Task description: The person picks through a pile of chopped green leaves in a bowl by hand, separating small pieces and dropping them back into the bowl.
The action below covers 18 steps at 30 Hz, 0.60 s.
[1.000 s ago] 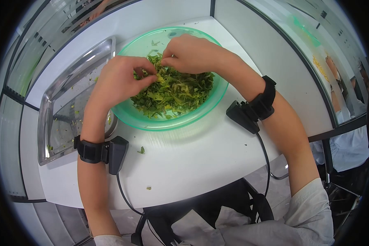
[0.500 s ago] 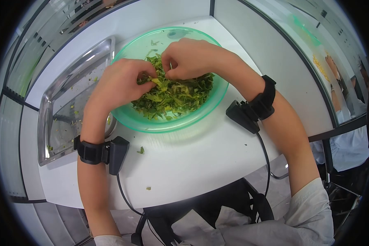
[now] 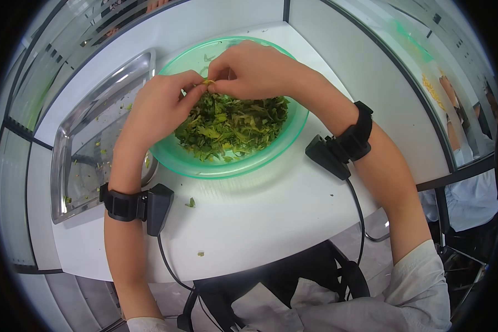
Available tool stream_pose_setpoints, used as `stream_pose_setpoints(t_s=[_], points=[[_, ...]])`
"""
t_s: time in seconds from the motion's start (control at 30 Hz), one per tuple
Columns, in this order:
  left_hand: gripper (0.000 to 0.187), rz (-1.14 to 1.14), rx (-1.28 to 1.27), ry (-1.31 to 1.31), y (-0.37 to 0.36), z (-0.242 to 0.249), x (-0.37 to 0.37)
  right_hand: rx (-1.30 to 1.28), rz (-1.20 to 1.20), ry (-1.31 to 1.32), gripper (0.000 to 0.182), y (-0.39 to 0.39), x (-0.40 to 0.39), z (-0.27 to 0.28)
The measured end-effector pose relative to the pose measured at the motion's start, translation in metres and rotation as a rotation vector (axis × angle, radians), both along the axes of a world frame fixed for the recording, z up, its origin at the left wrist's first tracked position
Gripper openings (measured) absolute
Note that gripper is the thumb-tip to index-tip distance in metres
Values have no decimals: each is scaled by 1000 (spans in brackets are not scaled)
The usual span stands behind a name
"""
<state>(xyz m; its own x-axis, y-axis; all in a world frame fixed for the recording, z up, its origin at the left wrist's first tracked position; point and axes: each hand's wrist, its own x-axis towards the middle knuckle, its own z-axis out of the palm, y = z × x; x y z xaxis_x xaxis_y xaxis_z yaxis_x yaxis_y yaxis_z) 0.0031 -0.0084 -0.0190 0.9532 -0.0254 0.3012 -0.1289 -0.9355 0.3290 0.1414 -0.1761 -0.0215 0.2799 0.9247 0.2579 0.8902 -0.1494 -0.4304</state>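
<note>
A translucent green bowl [image 3: 227, 170] holds a heap of torn leafy greens [image 3: 232, 124]. Above the far left part of the heap, my left hand [image 3: 163, 105] and my right hand [image 3: 254, 72] meet at the fingertips. Pinched between them is a small yellowish-green leaf piece [image 3: 208, 82]. Thumb and forefinger are closed on it in both hands. Part of the leaf is hidden behind the fingers.
Left of the bowl lies a steel tray [image 3: 86, 207] with green scraps in it. Leaf bits [image 3: 190, 203] lie on the white table [image 3: 249, 232]. Partitions [image 3: 371, 72] border the table. Cables hang from both wrist straps. Another person's hand [image 3: 447, 88] shows at far right.
Both hands have lifted from the heap toward the bowl's far side and drawn together at the fingertips. A yellowish leaf piece now shows between them.
</note>
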Motion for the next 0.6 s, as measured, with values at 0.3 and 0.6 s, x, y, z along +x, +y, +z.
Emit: stream_pose_setpoints(t_s=[0.3, 0.6], points=[[18, 61, 59, 47, -2, 5, -1, 82, -41, -14, 24, -1, -5, 3], [19, 66, -12, 58, -5, 5, -2, 115, -57, -2, 18, 0, -2, 4]])
